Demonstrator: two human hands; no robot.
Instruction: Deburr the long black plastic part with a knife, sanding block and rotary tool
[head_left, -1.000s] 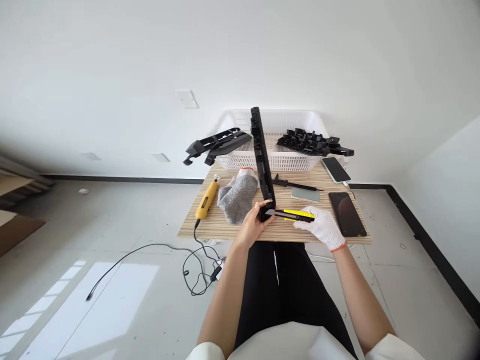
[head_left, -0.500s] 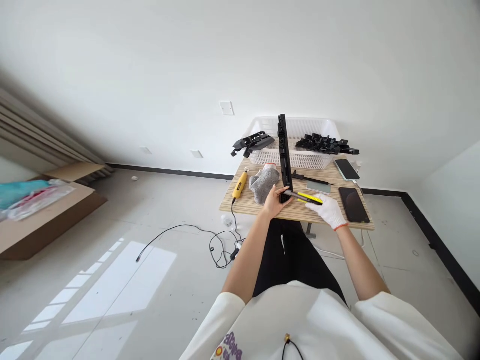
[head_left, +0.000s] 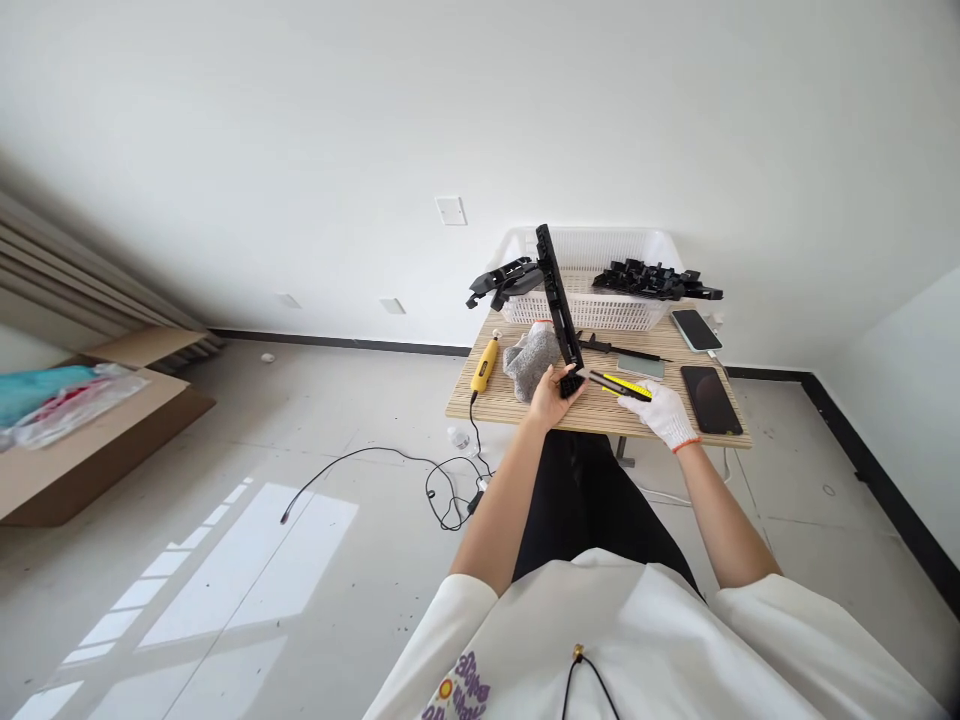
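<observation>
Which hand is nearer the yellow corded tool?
Left. Left hand, on the black part, is right of the yellow corded tool; right hand, holding the knife, is farther right.

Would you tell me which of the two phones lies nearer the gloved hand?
The all-dark phone, just right of the gloved right hand; the pale-rimmed phone lies farther back by the basket.

The left hand [head_left: 553, 397] reaches forward, fingers curled closed, with the gloved right hand [head_left: 664, 413] clenched near it, knuckles up.

One head-worn camera looks forward and down, from well back, at the desk [head_left: 525, 408] toward one o'clock.
</observation>
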